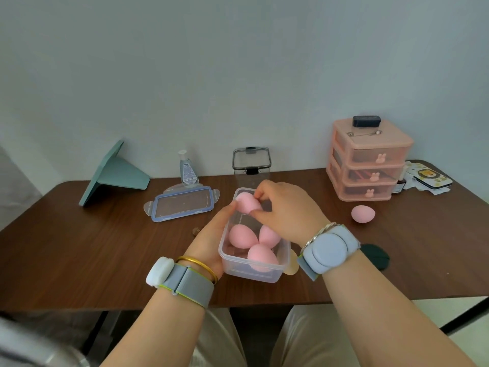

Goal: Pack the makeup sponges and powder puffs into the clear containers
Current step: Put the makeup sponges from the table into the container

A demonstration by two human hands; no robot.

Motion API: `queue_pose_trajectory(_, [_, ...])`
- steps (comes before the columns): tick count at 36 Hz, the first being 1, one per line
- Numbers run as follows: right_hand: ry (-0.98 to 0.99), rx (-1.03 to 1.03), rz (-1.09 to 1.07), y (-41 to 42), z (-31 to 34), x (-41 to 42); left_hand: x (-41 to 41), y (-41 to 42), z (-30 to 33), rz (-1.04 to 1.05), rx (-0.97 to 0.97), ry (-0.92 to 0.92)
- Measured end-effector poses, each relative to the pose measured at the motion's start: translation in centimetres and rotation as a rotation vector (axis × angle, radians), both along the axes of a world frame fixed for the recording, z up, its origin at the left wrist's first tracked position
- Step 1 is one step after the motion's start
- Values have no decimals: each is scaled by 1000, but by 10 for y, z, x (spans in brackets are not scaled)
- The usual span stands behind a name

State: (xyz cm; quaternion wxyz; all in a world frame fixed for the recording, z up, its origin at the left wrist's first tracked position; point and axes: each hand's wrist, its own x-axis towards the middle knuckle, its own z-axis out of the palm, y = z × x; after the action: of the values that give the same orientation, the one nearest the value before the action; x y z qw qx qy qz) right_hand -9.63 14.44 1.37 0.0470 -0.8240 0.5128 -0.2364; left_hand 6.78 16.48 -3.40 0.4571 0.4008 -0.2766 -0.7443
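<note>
The right hand pinches a pink sponge above the far end of the clear box, its long axis lying crosswise, tip leftward. The left hand cups the box's left wall, thumb touching the sponge. Three sponges lie below the hands; another sponge sits right of the right hand.

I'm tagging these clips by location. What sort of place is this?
Probably a home desk or dressing table: a brown wooden table against a plain wall, with a pink mini drawer unit and a sanitizer bottle.
</note>
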Motion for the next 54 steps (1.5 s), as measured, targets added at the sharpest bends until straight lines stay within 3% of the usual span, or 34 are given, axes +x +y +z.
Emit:
queue_pose_trajectory(10, [216,18,-55,-1,-6,-4,1,2,-3,-124,32,70])
queue_pose_trajectory(22, [-12,-34,-154,3,-2,-16,-6,4,4,-101,46,103])
queue_pose_trajectory(28, [-124,-23,-378,-7,-1,-52,-12,1,7,-109,45,63])
queue_pose_trajectory(38, [86,382,-848,-26,-42,-116,-23,-1,10,-79,46,-15])
queue_pose_trajectory(46, [104,536,-827,-32,-57,-123,-31,-4,10,-115,65,7])
queue_pose_trajectory(51, [87,490,-818,-31,-58,-123,-30,-7,10,-115,72,7])
queue_pose_trajectory(54, [-69,377,-788,-28,-51,-119,-28,-9,9,-102,82,-22])
